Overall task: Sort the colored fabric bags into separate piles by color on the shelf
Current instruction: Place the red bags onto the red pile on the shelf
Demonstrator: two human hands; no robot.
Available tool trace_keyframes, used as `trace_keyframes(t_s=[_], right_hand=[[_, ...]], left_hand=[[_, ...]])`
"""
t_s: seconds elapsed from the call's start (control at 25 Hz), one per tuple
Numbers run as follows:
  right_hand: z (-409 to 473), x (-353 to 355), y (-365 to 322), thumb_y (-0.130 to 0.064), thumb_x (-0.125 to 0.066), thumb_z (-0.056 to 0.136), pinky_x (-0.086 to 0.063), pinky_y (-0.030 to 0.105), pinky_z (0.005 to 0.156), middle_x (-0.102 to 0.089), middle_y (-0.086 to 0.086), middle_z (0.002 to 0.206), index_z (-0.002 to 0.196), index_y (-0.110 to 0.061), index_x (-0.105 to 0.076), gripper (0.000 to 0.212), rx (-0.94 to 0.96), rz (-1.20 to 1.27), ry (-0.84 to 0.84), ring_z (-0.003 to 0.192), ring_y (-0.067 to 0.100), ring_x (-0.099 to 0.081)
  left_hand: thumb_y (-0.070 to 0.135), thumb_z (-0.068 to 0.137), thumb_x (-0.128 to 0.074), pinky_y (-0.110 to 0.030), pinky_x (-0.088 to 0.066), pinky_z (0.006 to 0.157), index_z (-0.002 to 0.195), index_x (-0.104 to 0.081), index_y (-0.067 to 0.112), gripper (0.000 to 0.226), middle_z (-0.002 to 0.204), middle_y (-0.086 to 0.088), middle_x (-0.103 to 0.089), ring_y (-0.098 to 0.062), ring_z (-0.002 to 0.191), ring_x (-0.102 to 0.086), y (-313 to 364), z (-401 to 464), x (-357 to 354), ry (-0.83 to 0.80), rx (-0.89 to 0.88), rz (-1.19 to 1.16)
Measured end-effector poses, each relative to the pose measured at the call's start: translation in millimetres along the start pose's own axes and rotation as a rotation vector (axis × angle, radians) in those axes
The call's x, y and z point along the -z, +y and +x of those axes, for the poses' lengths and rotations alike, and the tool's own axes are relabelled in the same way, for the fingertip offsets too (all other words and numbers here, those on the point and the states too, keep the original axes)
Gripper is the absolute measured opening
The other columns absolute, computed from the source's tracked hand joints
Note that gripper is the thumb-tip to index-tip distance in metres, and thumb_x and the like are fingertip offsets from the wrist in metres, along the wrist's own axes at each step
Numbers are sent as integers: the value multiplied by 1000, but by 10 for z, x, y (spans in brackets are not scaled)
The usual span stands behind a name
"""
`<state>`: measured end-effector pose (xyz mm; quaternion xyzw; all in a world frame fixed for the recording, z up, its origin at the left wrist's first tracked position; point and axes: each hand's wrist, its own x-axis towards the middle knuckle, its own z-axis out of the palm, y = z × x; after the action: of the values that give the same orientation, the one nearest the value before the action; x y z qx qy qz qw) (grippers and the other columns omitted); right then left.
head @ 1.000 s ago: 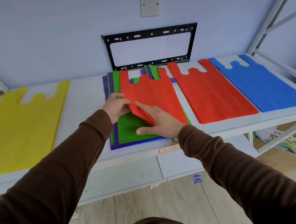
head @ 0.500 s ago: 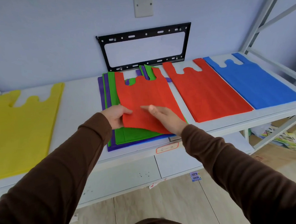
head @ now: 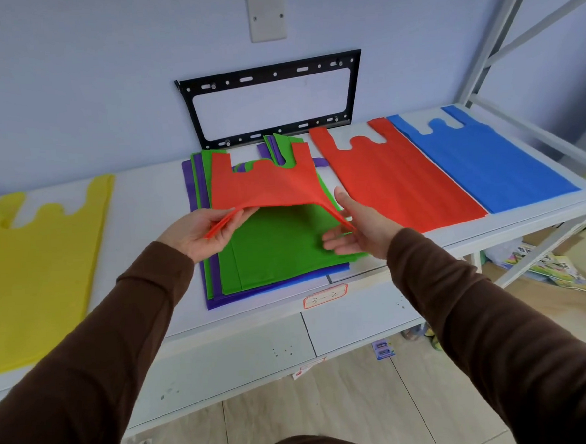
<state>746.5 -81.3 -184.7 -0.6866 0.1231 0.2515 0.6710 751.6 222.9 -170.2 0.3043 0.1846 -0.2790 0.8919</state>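
A red bag [head: 265,185] is lifted off the mixed stack at the middle of the white shelf [head: 146,210]. My left hand [head: 196,233] pinches its lower left corner. My right hand [head: 359,229] holds its lower right corner between thumb and fingers. The bag's handle end still rests on the stack. Under it a green bag [head: 279,250] lies on top, with purple [head: 191,190] and blue [head: 308,276] layers below. A red pile [head: 395,177] lies to the right, a blue pile [head: 487,162] at far right, a yellow pile [head: 37,271] at far left.
A black metal bracket [head: 270,99] leans on the wall behind the stack. The white shelf frame [head: 500,37] rises at right. Bare shelf surface shows between the yellow pile and the stack. Printed papers [head: 548,268] lie on the floor at right.
Both hands have raised the near end of the red bag off the stack, uncovering the green bag beneath. The bag was lying nearly flat before.
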Motion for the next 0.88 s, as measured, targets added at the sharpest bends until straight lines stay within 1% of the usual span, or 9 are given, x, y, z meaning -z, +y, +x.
trace_keyframes(t_s=[0.12,0.16,0.24,0.36,0.48,0.56,0.64,0.76,0.88], right_hand=[[45,-26,17,-33,-67,90,-61,31,60,-74,18,102,122,-7,-60,42,-57,237,-129,80,25,-75],[70,-26,33,-17,-65,91,-61,32,61,-75,16,101,126,-5,-58,37,-45,202,-133,79,25,-75],[92,-9,59,-2,-60,91,-60,34,65,-74,13,103,120,-10,-60,30,6,96,-129,81,24,-75],[52,93,82,0,-62,89,-60,36,73,-74,9,109,128,-15,-57,42,29,26,-120,91,24,-74],[-27,195,67,0,-66,88,-57,46,87,-68,8,122,148,-27,-37,72,43,-55,-143,105,33,-69],[-83,269,-31,0,-66,88,-57,45,82,-61,-2,121,150,-47,-17,92,96,-94,-149,104,34,-68],[-138,388,-258,0,-63,89,-55,41,81,-55,-9,125,147,-55,-20,90,196,-159,-138,100,32,-68],[-220,662,-749,4,-56,92,-58,35,84,-49,-4,145,147,-41,-37,73,337,-241,-69,106,22,-66],[-330,1112,-1200,6,-53,92,-54,32,95,-49,-2,146,149,-29,-37,69,468,-253,59,115,17,-61]], left_hand=[[7,97,-50,-33,-61,68,132,-52,4,35,114,-17,-71,-25,95,-73,-52,-11,47,73,13,466],[13,98,-52,-36,-61,69,134,-53,9,36,117,-14,-71,-25,96,-73,-66,-9,75,69,21,586],[20,98,-53,-41,-59,76,144,-44,23,47,129,-8,-65,-26,107,-69,-48,39,126,28,-31,637],[11,97,-55,-43,-55,83,153,-1,45,84,142,1,-54,-23,121,-60,37,191,116,91,-183,652],[2,96,-53,-39,-51,92,154,-22,35,73,142,0,-54,-22,123,-57,64,346,34,124,-166,837],[-4,95,-50,-35,-53,90,153,-27,26,70,140,-4,-56,-22,119,-59,97,432,-87,112,-167,898],[-7,94,-49,-30,-53,83,155,-23,22,72,140,-3,-54,-18,112,-61,185,506,-361,81,-240,944],[-8,94,-49,-29,-52,87,156,-18,20,75,144,-3,-47,-19,117,-57,335,643,-1016,42,-398,1023],[-9,93,-46,-27,-57,80,155,-19,24,76,136,-2,-55,-15,106,-62,390,842,-1778,-46,-550,1075]])
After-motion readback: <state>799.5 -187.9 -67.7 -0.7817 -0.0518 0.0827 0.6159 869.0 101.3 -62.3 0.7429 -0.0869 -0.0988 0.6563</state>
